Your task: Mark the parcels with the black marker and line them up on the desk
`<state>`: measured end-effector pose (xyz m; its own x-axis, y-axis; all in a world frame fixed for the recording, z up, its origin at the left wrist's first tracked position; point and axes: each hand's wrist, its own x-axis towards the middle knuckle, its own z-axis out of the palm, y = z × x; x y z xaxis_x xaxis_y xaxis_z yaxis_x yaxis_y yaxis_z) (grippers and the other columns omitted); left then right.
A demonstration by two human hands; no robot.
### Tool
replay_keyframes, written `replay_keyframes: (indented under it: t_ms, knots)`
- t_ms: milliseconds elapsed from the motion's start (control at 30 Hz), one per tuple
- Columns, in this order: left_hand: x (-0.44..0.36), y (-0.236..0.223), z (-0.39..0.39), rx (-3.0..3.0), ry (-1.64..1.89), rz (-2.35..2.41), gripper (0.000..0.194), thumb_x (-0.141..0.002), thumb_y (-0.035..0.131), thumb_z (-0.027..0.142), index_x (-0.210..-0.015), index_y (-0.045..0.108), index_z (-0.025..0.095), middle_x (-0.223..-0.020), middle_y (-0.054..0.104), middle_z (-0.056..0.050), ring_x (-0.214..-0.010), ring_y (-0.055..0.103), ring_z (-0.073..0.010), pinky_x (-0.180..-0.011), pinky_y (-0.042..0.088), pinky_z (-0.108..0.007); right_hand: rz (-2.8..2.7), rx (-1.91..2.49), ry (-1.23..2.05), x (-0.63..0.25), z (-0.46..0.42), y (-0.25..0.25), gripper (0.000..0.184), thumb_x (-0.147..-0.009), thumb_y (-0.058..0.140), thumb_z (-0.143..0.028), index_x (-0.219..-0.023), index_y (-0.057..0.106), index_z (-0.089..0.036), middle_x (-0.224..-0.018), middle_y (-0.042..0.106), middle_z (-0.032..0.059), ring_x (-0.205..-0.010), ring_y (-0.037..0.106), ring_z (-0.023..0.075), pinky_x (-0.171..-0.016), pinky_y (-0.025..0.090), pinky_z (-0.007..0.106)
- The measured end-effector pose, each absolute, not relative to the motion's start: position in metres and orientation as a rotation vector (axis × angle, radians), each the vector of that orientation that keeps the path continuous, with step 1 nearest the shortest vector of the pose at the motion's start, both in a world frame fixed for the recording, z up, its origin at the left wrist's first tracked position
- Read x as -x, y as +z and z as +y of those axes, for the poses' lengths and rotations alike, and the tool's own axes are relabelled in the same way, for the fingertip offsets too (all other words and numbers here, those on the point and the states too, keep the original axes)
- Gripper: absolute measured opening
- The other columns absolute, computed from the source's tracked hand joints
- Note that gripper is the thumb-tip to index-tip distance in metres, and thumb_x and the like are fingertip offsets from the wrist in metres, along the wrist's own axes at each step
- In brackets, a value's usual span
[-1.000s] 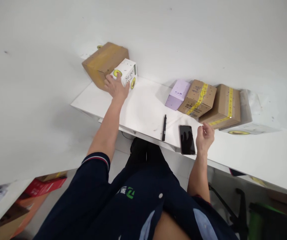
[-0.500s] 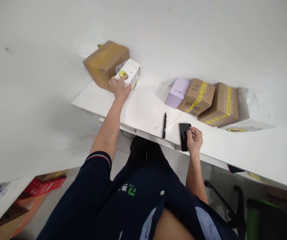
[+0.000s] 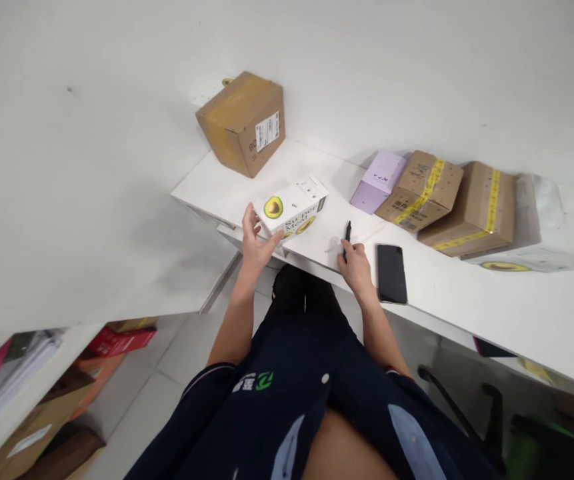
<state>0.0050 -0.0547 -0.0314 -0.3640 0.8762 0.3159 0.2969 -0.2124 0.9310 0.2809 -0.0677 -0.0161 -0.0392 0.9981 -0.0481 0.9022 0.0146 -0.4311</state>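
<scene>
A white carton with avocado pictures (image 3: 294, 205) lies on the white desk (image 3: 447, 293), in front of the large brown box. My left hand (image 3: 258, 245) grips its near left end, thumb on the front face and fingers around the end. Farther right, my right hand (image 3: 357, 267) is closed around a black marker pen (image 3: 348, 231), whose upper part sticks out past the fingers; the hand covers its lower part. A black phone (image 3: 391, 273) rests flat just right of that hand.
A brown cardboard box (image 3: 244, 123) with a label stands at the desk's left end. Along the wall sit a lilac box (image 3: 379, 180), two taped brown boxes (image 3: 419, 190) and a white avocado box (image 3: 531, 253). A shelf (image 3: 74, 360) with boxes is at lower left.
The white carton has come away from the brown box, toward me and to the right, with my left hand. My right hand has left the phone and taken hold of the marker pen.
</scene>
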Motion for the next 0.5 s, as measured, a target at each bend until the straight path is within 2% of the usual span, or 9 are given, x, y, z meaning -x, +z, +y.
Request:
replay_keyframes:
  t_ms: [100, 300, 433, 500]
  knots:
    - [0.001, -0.035, -0.052, -1.361, 1.552, 1.455, 0.107, -0.069, 0.085, 0.062, -0.156, 0.030, 0.035, -0.160, 0.040, -0.015, -0.147, 0.043, -0.0383, -0.113, 0.047, -0.054, -2.009, 2.081, 0.407, -0.281, -0.066, -0.017, 0.046, -0.095, 0.044, -0.018, -0.137, 0.062, -0.018, -0.115, 0.059, 0.0160, -0.088, 0.063, 0.0238, -0.080, 0.053, 0.037]
    - [0.012, -0.037, -0.044, -1.442, 1.356, 1.145, 0.107, -0.069, 0.088, 0.057, -0.157, 0.030, 0.039, -0.165, 0.036, -0.012, -0.152, 0.038, -0.0369, -0.116, 0.046, -0.054, -1.817, 2.267, 0.307, -0.304, -0.063, -0.016, 0.044, -0.094, 0.046, -0.019, -0.133, 0.065, -0.017, -0.120, 0.059, 0.0184, -0.097, 0.064, 0.0281, -0.082, 0.053, 0.039]
    - [0.004, -0.036, -0.051, -1.411, 1.344, 1.105, 0.104, -0.074, 0.084, 0.055, -0.160, 0.027, 0.039, -0.170, 0.029, -0.011, -0.157, 0.030, -0.0367, -0.121, 0.040, -0.056, -1.767, 2.098, 0.269, -0.310, -0.063, -0.014, 0.041, -0.094, 0.050, -0.028, -0.130, 0.066, -0.016, -0.129, 0.058, 0.0220, -0.114, 0.060, 0.0344, -0.095, 0.052, 0.049]
    - [-0.002, -0.032, -0.060, -1.359, 1.336, 1.155, 0.101, -0.077, 0.081, 0.056, -0.161, 0.028, 0.036, -0.171, 0.025, -0.011, -0.157, 0.027, -0.0385, -0.120, 0.041, -0.057, -1.688, 1.920, 0.312, -0.307, -0.062, -0.010, 0.043, -0.095, 0.049, -0.035, -0.130, 0.066, -0.016, -0.132, 0.059, 0.0224, -0.120, 0.059, 0.0341, -0.100, 0.052, 0.051]
